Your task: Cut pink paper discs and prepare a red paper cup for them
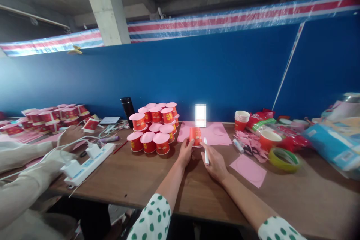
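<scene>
My left hand (185, 152) is closed round the left side of a red paper cup (195, 136) above the table. Close on the cup's right is my right hand (214, 163), its fingers closed on a white pen (206, 153) that points up. Whether the right fingertips touch the cup, I cannot tell. Behind the cup lies pink paper (218, 134). To the left stand stacked red paper cups (149, 142) with round pink paper covers.
Right of my hands lie a pink sheet (249, 170), pink scraps (257, 150), a tape roll (284, 160), nested paper cups (241, 122) and a red bowl (270, 140). At left are a power strip (91, 167), a black bottle (128, 110) and another person's sleeved arms (30, 176).
</scene>
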The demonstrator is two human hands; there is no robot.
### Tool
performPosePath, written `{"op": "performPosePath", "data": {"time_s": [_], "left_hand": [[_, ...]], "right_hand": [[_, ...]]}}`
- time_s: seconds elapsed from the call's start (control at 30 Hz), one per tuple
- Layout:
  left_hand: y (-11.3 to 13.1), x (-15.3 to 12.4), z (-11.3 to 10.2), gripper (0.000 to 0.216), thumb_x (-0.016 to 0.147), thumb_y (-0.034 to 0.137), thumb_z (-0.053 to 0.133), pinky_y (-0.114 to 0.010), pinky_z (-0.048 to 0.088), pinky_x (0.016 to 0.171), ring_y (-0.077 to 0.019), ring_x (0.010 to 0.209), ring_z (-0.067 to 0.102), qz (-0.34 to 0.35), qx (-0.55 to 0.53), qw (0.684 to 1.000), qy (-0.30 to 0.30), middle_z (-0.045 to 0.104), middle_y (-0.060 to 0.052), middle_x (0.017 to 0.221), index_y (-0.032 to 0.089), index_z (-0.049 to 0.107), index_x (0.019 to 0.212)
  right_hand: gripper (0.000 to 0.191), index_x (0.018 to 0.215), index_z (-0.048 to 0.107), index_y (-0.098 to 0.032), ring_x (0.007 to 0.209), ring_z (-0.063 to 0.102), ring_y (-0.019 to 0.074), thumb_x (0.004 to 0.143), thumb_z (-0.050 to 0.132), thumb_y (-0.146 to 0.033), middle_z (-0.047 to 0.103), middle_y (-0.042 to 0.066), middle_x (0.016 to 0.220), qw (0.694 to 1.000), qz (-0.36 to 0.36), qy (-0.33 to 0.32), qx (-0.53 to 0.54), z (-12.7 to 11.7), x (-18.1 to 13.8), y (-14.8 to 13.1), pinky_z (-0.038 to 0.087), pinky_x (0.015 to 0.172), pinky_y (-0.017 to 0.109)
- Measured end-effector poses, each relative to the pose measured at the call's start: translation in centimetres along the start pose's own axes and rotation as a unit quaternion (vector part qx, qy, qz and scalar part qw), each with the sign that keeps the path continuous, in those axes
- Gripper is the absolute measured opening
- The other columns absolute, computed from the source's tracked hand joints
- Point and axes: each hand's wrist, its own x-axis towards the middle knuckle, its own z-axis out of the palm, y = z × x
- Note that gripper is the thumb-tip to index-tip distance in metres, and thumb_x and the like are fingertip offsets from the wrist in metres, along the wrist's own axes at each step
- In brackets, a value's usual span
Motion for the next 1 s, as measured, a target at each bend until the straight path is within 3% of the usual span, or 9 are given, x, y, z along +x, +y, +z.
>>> {"op": "performPosePath", "data": {"time_s": [1.0], "left_hand": [[-0.09,-0.07,-0.07,0.039,0.072,0.042,0.066,-0.037,0.048,0.083,-0.0202,0.088,0.065,-0.005,0.022,1.000,-0.005,0.066,-0.010,0.100,0.016,0.058,0.101]], "right_hand": [[0.042,0.131,0.042,-0.019,0.106,0.059,0.0232,0.090,0.041,-0.020,0.062,0.011,0.116,1.000,-0.009,-0.009,-0.003,-0.13,0.04,-0.17,0.049,0.089,0.038]]}}
